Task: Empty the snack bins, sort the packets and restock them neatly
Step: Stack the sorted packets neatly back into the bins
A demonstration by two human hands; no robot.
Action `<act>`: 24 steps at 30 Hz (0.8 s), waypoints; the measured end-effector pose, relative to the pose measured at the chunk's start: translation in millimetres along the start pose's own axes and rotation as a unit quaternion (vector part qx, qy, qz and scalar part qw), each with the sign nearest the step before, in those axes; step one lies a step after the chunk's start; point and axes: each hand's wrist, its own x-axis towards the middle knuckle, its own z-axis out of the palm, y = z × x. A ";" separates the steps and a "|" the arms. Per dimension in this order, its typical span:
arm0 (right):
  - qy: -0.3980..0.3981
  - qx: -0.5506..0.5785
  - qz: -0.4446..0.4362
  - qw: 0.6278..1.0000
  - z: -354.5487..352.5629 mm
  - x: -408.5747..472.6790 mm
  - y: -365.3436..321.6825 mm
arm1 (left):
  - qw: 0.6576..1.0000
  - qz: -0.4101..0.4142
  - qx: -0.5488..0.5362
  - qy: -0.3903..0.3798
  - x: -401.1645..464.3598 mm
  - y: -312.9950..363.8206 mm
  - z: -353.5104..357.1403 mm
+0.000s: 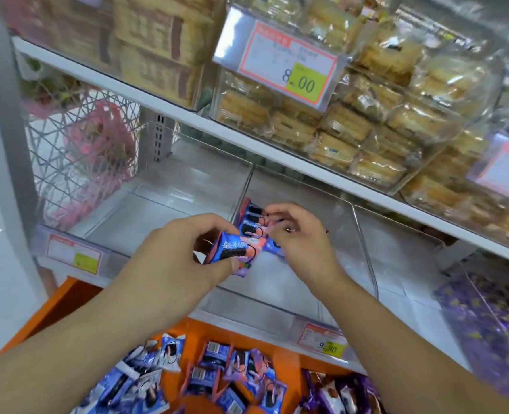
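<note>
Nearest, a loose heap of snack packets [217, 377] lies jumbled on the orange ledge [289, 366] below the shelf, facing every way. Above it, the left hand [169, 252] grips a blue-and-pink packet [232, 249], fingers curled round it, its long axis running roughly left to right with the printed face up. The right hand [298, 234] pinches at a short row of matching packets [251, 221] standing on edge in the clear middle bin [363, 234], against its left wall. This looks like the restocking step; next, the held packet likely needs turning upright and tucking alongside that row. Beyond, biscuit packs [336, 132] fill the upper shelf.
</note>
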 end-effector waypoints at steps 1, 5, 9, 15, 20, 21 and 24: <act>-0.040 0.094 0.006 0.995 -10.8 -15.3 -18.1 | 1.000 0.001 -0.004 0.003 -0.4 1.5 0.7; -0.175 0.107 -0.069 0.976 -32.9 -63.6 -63.7 | 0.999 0.005 -0.040 -0.005 -1.1 7.7 5.3; -0.117 0.054 -0.029 0.991 -32.4 -59.0 -50.6 | 0.998 0.052 0.034 0.012 0.2 3.6 10.8; -0.075 -0.116 0.018 0.990 -16.1 -19.0 -5.8 | 0.968 0.078 0.239 0.007 3.4 -15.1 5.6; -0.094 -0.231 -0.032 0.968 19.9 14.7 25.8 | 0.965 0.087 0.249 0.009 5.0 -18.6 10.7; -0.090 -0.255 -0.047 0.962 25.0 20.3 29.9 | 0.964 0.090 0.249 0.012 5.9 -18.3 11.3; -0.070 -0.335 -0.086 0.936 36.5 33.3 41.8 | 0.965 0.094 0.246 0.017 7.7 -20.3 12.4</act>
